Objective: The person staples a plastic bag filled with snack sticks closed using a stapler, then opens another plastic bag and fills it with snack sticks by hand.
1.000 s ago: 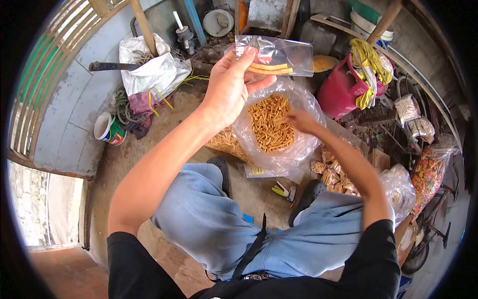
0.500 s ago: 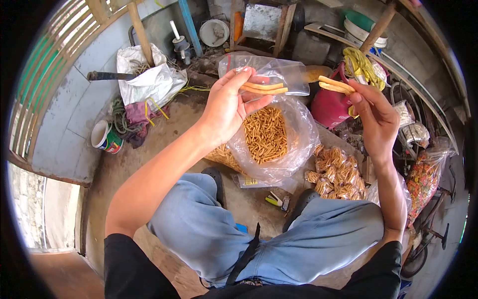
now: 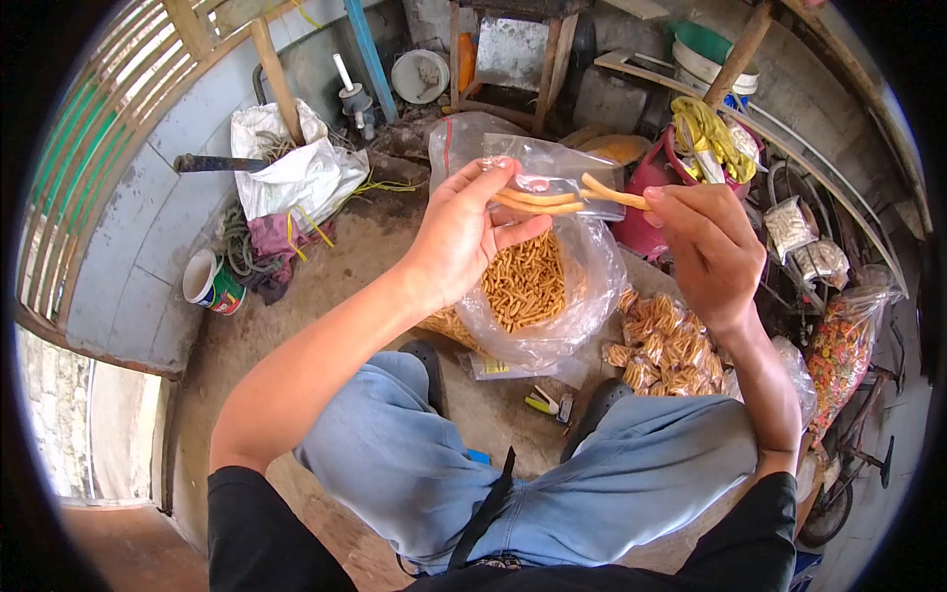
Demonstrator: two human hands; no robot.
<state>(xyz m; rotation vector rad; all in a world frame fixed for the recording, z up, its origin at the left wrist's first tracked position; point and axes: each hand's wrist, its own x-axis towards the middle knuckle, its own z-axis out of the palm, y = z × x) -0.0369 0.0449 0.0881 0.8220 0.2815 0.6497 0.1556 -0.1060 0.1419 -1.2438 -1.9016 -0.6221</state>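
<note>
Two pale-yellow snack sticks [image 3: 543, 205] stick out from the fingers of my left hand [image 3: 449, 232], which is closed on them. My right hand [image 3: 712, 247] pinches a couple more snack sticks [image 3: 614, 194], their far ends close to those on the left. Behind my left hand is a clear plastic bag [image 3: 459, 143]; whether my fingers also grip it I cannot tell. Below, a large open clear bag [image 3: 592, 301] holds a heap of brown snack sticks [image 3: 521, 281]. Small filled packets [image 3: 671, 345] are piled to its right.
A stapler [image 3: 549, 403] lies on the floor between my feet. To the right are a red bin [image 3: 641, 222], a tall bag of colourful snacks [image 3: 843, 340] and a bicycle [image 3: 853, 459]. A white sack [image 3: 296, 183] and a paint bucket [image 3: 212, 281] are at left.
My right hand has moved left with its snack sticks, bringing them up to those in my left hand. My left hand has shifted slightly right and down.
</note>
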